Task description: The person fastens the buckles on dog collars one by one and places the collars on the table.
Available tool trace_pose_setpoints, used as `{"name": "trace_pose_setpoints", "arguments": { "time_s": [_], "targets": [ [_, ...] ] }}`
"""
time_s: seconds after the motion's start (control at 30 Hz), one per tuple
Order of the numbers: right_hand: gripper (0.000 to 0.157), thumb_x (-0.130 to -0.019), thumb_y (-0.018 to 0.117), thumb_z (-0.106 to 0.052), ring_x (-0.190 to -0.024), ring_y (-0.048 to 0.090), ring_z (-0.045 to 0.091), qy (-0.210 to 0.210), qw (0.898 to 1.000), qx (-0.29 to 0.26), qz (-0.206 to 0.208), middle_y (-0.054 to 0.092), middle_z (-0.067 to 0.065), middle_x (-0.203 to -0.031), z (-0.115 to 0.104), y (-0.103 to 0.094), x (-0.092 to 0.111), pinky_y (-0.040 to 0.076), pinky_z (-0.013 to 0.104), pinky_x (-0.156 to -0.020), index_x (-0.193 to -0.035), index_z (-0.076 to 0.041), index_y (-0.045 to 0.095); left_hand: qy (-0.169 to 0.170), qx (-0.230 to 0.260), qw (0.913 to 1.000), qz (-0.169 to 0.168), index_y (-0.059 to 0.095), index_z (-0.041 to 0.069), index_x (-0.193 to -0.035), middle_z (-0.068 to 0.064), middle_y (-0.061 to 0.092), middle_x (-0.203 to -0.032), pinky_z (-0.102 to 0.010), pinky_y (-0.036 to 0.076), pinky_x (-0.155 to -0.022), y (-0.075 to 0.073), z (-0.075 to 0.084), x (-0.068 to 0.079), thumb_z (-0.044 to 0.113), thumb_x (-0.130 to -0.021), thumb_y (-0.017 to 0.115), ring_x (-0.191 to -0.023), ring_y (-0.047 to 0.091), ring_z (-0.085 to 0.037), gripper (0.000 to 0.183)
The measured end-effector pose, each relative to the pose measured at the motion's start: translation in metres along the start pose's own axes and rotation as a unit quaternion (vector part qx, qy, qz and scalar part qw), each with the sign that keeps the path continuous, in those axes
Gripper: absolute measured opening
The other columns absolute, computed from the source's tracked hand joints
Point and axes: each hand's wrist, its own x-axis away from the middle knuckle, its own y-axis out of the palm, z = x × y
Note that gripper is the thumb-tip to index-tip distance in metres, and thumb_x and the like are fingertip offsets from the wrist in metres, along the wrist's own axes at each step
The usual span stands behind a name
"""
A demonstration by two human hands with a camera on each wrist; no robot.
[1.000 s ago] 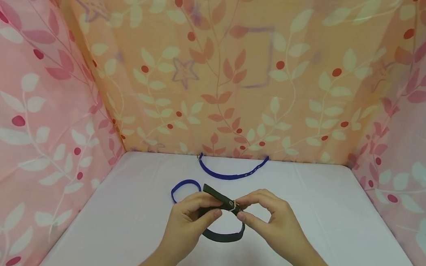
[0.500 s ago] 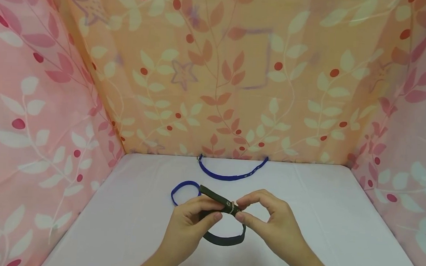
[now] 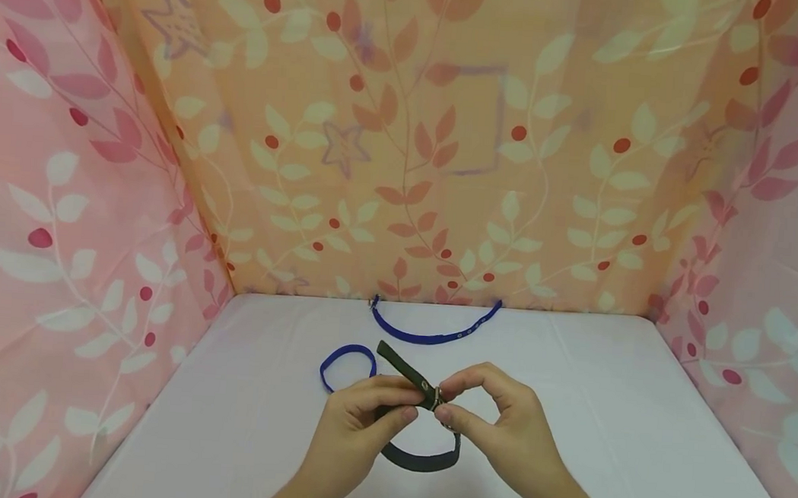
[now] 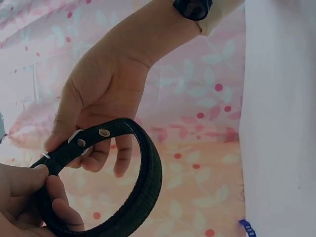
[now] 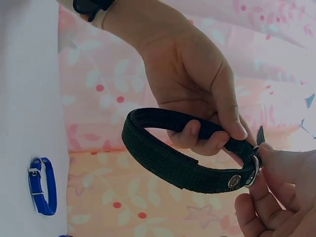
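Note:
A dark green strap collar point(image 3: 420, 462) hangs as a loop between both hands, above the table. My left hand point(image 3: 357, 422) pinches the strap between thumb and fingers, just left of the buckle. The free end point(image 3: 397, 361) sticks up and to the left past the fingers. At the metal buckle point(image 3: 437, 398), the thumb and index finger of my right hand point(image 3: 515, 416) pinch the collar. An eyelet point(image 5: 234, 181) and the metal ring point(image 5: 254, 170) show in the right wrist view. Rivets point(image 4: 104, 133) are seen in the left wrist view. Fingers partly hide the buckle.
On the white table point(image 3: 223, 436), a blue collar point(image 3: 348, 347) closed into a loop lies behind my left hand. A second blue collar point(image 3: 424, 340) lies unfastened in a curve at the back edge. Patterned cloth walls point(image 3: 552, 213) enclose the sides and back.
The free end of the green collar now tilts up more steeply. My right fingertips have shifted slightly on the buckle. The whole scene sits a little lower in the head view.

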Motion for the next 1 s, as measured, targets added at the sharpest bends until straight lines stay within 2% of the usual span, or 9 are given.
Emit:
{"name": "trace_pose_setpoints", "arguments": {
  "time_s": [0.23, 0.43, 0.63, 0.87, 1.0],
  "targets": [
    [0.025, -0.085, 0.085, -0.022, -0.099, 0.069, 0.009, -0.014, 1.000, 0.015, -0.007, 0.072, -0.015, -0.099, 0.0005, -0.0002, -0.0006, 0.052, 0.027, -0.095, -0.105, -0.028, 0.072, 0.020, 0.000, 0.9998, -0.006, 0.077, 0.005, -0.109, -0.009, 0.072, -0.116, -0.033, 0.058, -0.094, -0.0013, -0.0008, -0.0012, 0.005, -0.096, 0.070, -0.114, 0.067, -0.023, 0.014],
    [0.027, -0.085, 0.085, -0.023, -0.099, 0.069, 0.008, -0.024, 0.999, 0.036, -0.010, 0.071, -0.017, -0.099, 0.0034, -0.0018, -0.0027, 0.051, 0.029, -0.097, -0.108, -0.031, 0.071, 0.009, -0.006, 0.9999, 0.004, 0.076, 0.010, -0.110, -0.005, 0.072, -0.115, -0.032, 0.056, -0.098, -0.0030, 0.0027, -0.0020, 0.008, -0.097, 0.070, -0.117, 0.065, -0.025, 0.014],
    [0.029, -0.085, 0.086, -0.021, -0.098, 0.069, 0.008, -0.030, 0.999, 0.039, -0.001, 0.071, -0.017, -0.098, 0.0040, -0.0009, -0.0036, 0.051, 0.028, -0.095, -0.107, -0.031, 0.071, 0.001, -0.001, 1.0000, 0.007, 0.075, 0.011, -0.113, -0.006, 0.072, -0.117, -0.031, 0.055, -0.098, -0.0025, 0.0042, -0.0027, 0.007, -0.097, 0.069, -0.118, 0.063, -0.026, 0.017],
    [0.027, -0.086, 0.085, -0.019, -0.097, 0.068, 0.008, -0.028, 0.999, 0.043, 0.016, 0.071, -0.016, -0.097, 0.0015, 0.0008, -0.0012, 0.051, 0.028, -0.092, -0.107, -0.029, 0.071, 0.005, 0.002, 1.0000, -0.001, 0.076, 0.004, -0.114, -0.010, 0.071, -0.120, -0.031, 0.055, -0.098, 0.0006, 0.0012, -0.0014, 0.006, -0.097, 0.069, -0.117, 0.066, -0.024, 0.018],
    [0.027, -0.086, 0.084, -0.019, -0.098, 0.068, 0.009, -0.025, 0.999, 0.034, 0.011, 0.071, -0.015, -0.098, 0.0001, 0.0004, -0.0006, 0.051, 0.028, -0.091, -0.108, -0.028, 0.070, 0.010, -0.009, 0.9999, 0.004, 0.077, 0.006, -0.113, -0.008, 0.071, -0.120, -0.030, 0.056, -0.097, 0.0009, 0.0019, -0.0007, 0.005, -0.096, 0.070, -0.115, 0.067, -0.023, 0.018]
  ]
}}
